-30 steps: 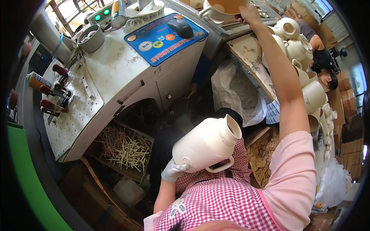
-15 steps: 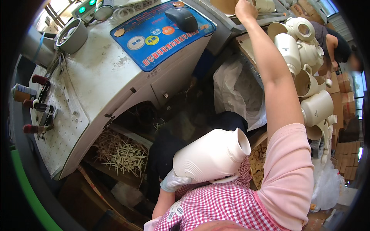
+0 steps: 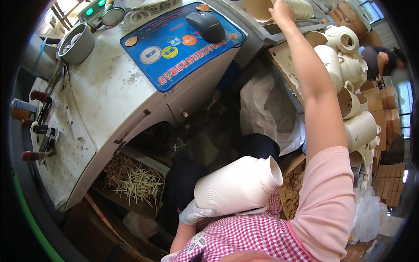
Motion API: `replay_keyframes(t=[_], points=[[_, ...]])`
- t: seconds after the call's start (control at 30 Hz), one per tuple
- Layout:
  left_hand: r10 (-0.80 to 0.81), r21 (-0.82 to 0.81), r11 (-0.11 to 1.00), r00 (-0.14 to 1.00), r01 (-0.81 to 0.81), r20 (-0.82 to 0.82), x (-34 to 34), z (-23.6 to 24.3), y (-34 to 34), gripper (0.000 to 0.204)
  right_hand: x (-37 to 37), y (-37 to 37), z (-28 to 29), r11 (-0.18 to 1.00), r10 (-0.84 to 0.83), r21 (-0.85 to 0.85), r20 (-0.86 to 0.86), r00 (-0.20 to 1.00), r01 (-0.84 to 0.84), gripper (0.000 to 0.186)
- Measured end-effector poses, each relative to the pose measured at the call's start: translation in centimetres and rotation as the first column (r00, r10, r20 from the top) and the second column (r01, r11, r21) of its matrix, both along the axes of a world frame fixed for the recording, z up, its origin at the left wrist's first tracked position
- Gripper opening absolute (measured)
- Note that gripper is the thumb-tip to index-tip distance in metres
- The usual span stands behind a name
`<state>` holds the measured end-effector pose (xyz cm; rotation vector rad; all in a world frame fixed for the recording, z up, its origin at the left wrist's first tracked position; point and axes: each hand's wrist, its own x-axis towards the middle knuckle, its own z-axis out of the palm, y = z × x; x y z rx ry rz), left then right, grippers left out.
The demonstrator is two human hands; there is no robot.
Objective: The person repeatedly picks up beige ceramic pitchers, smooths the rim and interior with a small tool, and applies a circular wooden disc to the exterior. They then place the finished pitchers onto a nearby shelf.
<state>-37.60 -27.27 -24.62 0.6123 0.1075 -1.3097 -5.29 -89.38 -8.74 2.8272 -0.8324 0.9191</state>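
My left hand [image 3: 196,213], in a pale glove, holds a cream plastic jug [image 3: 231,185] lying on its side in my lap, its open neck to the right and its handle underneath. My bare right hand [image 3: 281,13] reaches to the top, its curled fingers on a tan container [image 3: 257,8] in a metal tray [image 3: 273,38]; the exact grip is partly hidden. A paler container [image 3: 302,9] lies just right of that hand. Beside my right forearm several cream jug bodies and lids [image 3: 355,131] are piled on their sides.
A white machine top [image 3: 109,87] carries a blue mat [image 3: 152,56], mouse [image 3: 205,27], toggle clamps [image 3: 41,131] and grey bowl [image 3: 75,48]. Boxes of sticks [image 3: 131,179] and tan discs [image 3: 291,196] flank my legs. A plastic bag [image 3: 266,109] hangs right. A co-worker [image 3: 379,61] bends behind stacked cartons [image 3: 388,183].
The tan container in my right hand has gone from raised to resting lower in the tray. My left hand and its jug sit lower in view. The co-worker has shifted.
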Motion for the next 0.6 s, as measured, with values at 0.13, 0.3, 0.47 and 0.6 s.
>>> replay_keyframes(t=[0.13,0.3,0.47,0.6], points=[[-0.011,0.007,1.000,0.999,0.010,0.037,-0.2,0.7,-0.7,0.082,-0.3,0.1,0.4,0.996,-0.088,0.001,-0.074,0.993,0.088,0.047],[0.055,0.062,0.996,0.988,-0.064,0.143,-0.7,-0.2,-0.7,0.098,-10.3,11.0,3.3,0.951,0.306,-0.011,0.188,0.933,-0.310,0.051],[0.164,0.243,0.944,0.958,-0.221,0.236,-1.6,-0.5,-0.2,0.087,-35.4,18.1,1.2,0.607,0.377,0.696,0.172,0.910,-0.384,0.025],[0.271,0.088,0.931,0.831,-0.355,0.486,-4.3,3.0,-1.5,0.053,-52.6,17.2,-5.9,0.259,0.238,0.960,-0.172,0.956,0.109,0.029]])
